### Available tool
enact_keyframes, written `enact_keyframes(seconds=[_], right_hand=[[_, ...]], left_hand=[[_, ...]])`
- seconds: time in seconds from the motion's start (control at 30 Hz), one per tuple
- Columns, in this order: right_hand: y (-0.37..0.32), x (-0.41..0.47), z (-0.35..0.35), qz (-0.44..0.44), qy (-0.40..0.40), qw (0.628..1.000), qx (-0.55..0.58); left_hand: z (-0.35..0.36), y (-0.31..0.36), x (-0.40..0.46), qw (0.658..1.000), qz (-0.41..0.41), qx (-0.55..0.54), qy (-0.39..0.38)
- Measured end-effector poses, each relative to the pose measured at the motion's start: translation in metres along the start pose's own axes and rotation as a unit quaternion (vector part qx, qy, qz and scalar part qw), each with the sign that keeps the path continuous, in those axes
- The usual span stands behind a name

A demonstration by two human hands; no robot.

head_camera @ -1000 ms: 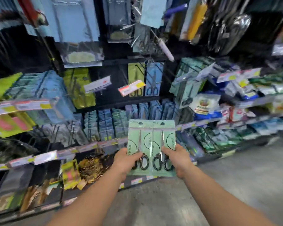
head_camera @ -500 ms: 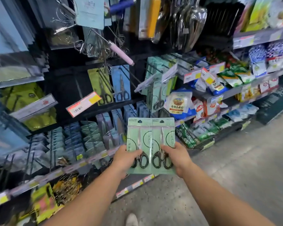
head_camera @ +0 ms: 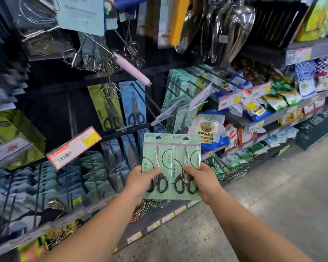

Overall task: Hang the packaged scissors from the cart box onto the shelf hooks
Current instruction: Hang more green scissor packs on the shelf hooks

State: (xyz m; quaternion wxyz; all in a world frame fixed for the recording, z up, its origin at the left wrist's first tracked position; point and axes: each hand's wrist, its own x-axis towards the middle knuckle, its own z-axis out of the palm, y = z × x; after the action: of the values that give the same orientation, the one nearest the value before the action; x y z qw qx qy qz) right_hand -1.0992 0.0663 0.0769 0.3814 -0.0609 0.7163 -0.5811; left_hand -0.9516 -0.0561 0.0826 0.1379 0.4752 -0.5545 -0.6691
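Two pale green scissors packages are held upright side by side in front of the shelf. My left hand [head_camera: 140, 179] grips the left package [head_camera: 156, 148] by its lower left edge, thumb across the front. My right hand [head_camera: 201, 179] grips the right package [head_camera: 187, 148] by its lower right edge. Each card shows black-handled scissors and a hang hole at the top. Matching green scissors packages [head_camera: 180, 95] hang on shelf hooks [head_camera: 197, 76] above and right of my hands. The cart box is out of view.
Yellow-green [head_camera: 104, 108] and blue [head_camera: 133, 103] scissors cards hang on the back panel. A pink-handled whisk [head_camera: 131, 69] sticks out above them. Price tags [head_camera: 74, 146] jut from hook ends. Food bags [head_camera: 208, 129] fill shelves to the right. Grey floor [head_camera: 273, 205] lies right.
My view has swung to the right along the shelf, bringing the hanging green scissors cards above my hands. Both hands keep the same hold on the two packages.
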Motion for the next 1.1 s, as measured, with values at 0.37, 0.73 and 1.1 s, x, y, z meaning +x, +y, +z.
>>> enact_keyframes(seconds=[0.37,0.73,1.1], right_hand=[[-0.041,0.046,-0.022,-0.036,-0.052,0.998,-0.013],[-0.082,0.091,-0.054,-0.055,-0.155,0.986,-0.038],[-0.089,0.108,-0.053,-0.078,-0.197,0.974,-0.086]], left_hand=[[0.035,0.021,0.01,0.992,-0.035,-0.11,0.053],[0.089,0.021,0.025,0.975,-0.026,-0.183,0.127],[0.113,0.03,0.008,0.958,-0.03,-0.241,0.153]])
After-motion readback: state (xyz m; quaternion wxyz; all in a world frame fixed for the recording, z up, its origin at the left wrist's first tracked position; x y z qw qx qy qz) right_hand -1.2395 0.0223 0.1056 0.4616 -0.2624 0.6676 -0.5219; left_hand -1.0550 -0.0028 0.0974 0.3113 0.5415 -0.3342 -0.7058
